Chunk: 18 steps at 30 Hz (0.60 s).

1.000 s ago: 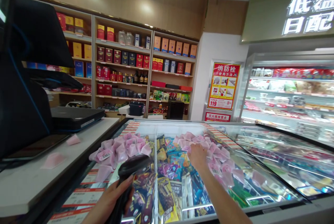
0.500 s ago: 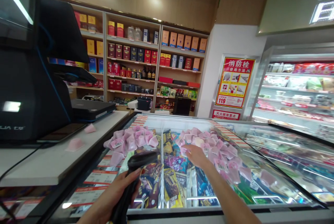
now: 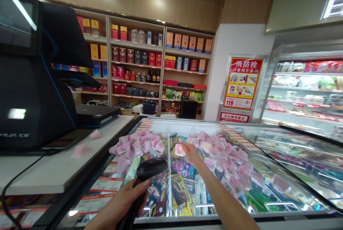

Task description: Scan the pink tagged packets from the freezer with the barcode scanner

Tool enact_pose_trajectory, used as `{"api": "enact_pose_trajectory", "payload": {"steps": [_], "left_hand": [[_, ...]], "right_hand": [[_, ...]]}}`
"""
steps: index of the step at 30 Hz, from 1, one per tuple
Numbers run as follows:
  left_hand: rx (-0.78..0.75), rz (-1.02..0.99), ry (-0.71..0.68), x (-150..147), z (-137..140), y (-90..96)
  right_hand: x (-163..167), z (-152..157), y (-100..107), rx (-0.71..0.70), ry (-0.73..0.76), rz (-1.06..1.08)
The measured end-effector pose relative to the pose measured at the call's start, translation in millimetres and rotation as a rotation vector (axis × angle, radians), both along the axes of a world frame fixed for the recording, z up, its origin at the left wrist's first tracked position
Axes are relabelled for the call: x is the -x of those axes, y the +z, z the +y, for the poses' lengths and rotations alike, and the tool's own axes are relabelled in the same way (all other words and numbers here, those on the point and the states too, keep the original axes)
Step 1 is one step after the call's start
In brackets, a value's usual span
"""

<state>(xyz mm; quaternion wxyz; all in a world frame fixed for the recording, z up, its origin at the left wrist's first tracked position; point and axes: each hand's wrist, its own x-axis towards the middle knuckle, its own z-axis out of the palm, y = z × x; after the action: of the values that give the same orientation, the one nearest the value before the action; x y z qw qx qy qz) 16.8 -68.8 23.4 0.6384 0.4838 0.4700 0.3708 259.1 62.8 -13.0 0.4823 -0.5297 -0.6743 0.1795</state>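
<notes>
My left hand [image 3: 128,198] is wrapped round the handle of a black barcode scanner [image 3: 150,168], its head tilted over the freezer glass. My right hand [image 3: 190,154] pinches a small pink cup [image 3: 179,150] with its barcode label facing me and lit reddish. To the right of that hand spreads a pile of similar pink cups [image 3: 230,158] on the glass top. Another pile of pink cups [image 3: 138,144] lies to the left, beyond the scanner. The cup in my fingers is held between the two piles, apart from the scanner.
The chest freezer [image 3: 187,218] holds wrapped ice creams under its glass. On the left, a counter [image 3: 50,176] carries a black checkout terminal [image 3: 34,90] and two loose pink cups, one a pink cup [image 3: 79,151] near its edge. Shelves [image 3: 136,46] of boxes stand behind.
My right hand has lifted a pink cup from the right pile and drawn it left, towards the scanner. The scanner has shifted slightly right and down in view.
</notes>
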Motion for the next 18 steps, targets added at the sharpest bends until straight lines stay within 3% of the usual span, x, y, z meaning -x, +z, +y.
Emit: {"api": "enact_pose_trajectory", "payload": {"steps": [5,13,18], "left_hand": [[-0.044,0.03,-0.045,9.4,1.0,-1.6],[-0.073,0.077,0.168,33.5,-1.6,6.7],[-0.05,0.075,0.164,33.1,-2.4,7.4]], "right_hand": [[16.1,0.4,-4.3,0.032,-0.024,-0.04],[75.1,10.6,-14.7,0.0,-0.214,-0.259],[104.6,15.6,-10.8,-0.028,-0.218,-0.301]]}}
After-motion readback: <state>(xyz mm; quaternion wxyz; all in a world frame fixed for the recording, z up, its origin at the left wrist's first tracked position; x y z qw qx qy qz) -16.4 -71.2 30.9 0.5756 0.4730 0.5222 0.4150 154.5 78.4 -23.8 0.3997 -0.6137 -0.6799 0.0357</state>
